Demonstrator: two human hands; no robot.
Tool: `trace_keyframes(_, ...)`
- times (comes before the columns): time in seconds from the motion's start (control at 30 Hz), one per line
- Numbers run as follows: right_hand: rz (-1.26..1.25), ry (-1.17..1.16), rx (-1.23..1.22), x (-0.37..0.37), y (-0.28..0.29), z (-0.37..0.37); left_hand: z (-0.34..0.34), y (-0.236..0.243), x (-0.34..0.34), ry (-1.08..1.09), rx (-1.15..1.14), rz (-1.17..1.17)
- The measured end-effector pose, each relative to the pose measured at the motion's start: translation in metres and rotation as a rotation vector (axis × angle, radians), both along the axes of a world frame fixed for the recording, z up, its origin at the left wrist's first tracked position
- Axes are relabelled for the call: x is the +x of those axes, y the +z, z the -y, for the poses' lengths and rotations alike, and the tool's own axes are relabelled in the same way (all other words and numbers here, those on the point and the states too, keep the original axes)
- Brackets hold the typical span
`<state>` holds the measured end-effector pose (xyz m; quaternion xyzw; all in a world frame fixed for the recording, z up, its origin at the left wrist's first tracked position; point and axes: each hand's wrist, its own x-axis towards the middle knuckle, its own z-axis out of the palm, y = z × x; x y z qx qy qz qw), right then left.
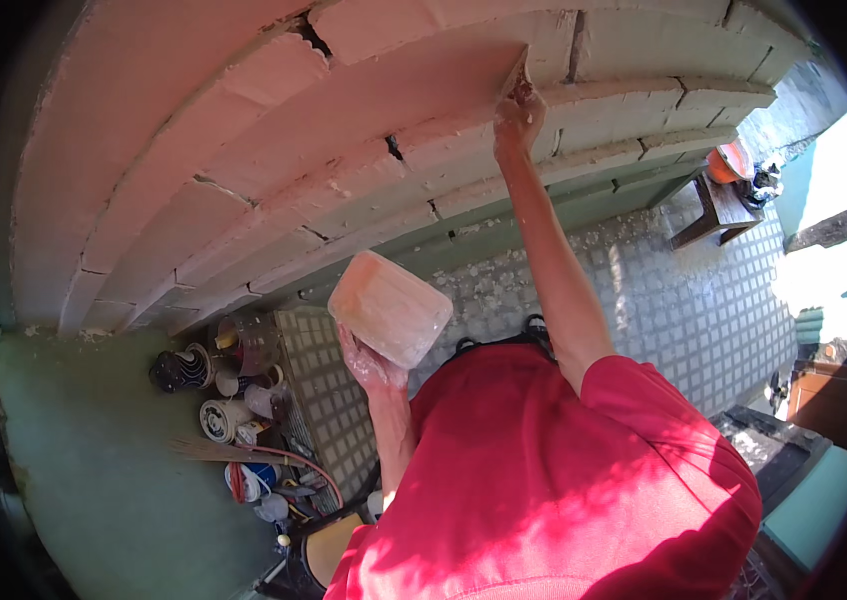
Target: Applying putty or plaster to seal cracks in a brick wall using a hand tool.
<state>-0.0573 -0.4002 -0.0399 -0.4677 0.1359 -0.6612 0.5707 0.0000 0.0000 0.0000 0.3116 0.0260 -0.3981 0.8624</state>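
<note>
My right hand [521,118] is raised on an outstretched arm against the block wall [414,75]. Its fingers are closed round a putty knife [517,75], whose blade meets the wall face close to a vertical joint; the grip hides most of the handle. Lower and to the left, my left hand [376,362] supports a pale, rounded rectangular tub [391,308] smeared with whitish, orange-tinted material. Its fingers go behind and beneath the tub, so they are partly hidden. The tub is tilted and apart from the wall. White residue coats both hands.
Tiled floor [634,290] lies below the wall. Buckets [224,420], a broom [234,452] and a red hose stand along the left. A small wooden table [719,212] bears an orange basin [729,162] at the right. Dark furniture [774,445] stands at lower right.
</note>
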Motion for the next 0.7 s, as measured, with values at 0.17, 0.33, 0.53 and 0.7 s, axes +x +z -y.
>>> trace_keyframes(0.17,-0.177,-0.291,-0.001,0.036,0.031,-0.061,-0.014,0.005,0.0,0.085,-0.031,-0.07)
trace_keyframes(0.33,-0.589,-0.305,-0.42,0.021,0.062,-0.098,-0.003,0.003,-0.002,0.044,-0.001,-0.045)
trace_keyframes(0.53,-0.588,-0.533,-0.247,-0.019,0.078,-0.069,-0.006,0.002,-0.004,0.026,-0.002,-0.053)
trace_keyframes(0.7,-0.565,-0.631,-0.253,-0.002,0.066,-0.055,-0.005,0.0,-0.004,0.035,0.009,-0.032)
